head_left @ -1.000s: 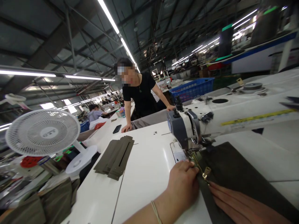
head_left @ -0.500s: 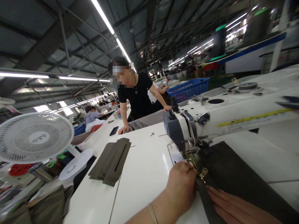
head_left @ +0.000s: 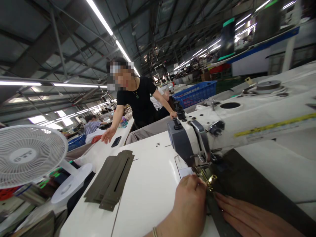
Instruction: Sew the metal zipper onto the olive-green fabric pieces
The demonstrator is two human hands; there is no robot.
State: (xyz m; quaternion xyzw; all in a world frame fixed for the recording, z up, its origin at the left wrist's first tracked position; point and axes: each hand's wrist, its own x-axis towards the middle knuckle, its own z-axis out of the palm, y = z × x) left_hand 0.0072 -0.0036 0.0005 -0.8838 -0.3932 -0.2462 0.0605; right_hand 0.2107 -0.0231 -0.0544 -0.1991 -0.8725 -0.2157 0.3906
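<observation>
Dark olive fabric [head_left: 256, 187] lies under the needle area of a white and grey sewing machine [head_left: 181, 138]. A gold zipper pull [head_left: 212, 179] sits on the fabric just in front of the presser foot. My left hand [head_left: 189, 200] has its fingers curled and pressed together at the fabric's left edge, close to the foot; its fingertips are partly hidden. Flat on the fabric, to the right of the zipper, rests my right hand [head_left: 247, 215] with fingers stretched out.
A stack of olive fabric pieces [head_left: 111, 179] lies on the white table [head_left: 140, 191]. Beyond are a phone [head_left: 116, 141], a person in black [head_left: 142, 102] leaning over the table and a blue crate [head_left: 197, 93]. A white fan [head_left: 29, 154] stands left.
The person opposite has lifted one hand off the table and holds it out over the phone's left side. The zipper pull is closer to the presser foot. The whole view has shifted slightly.
</observation>
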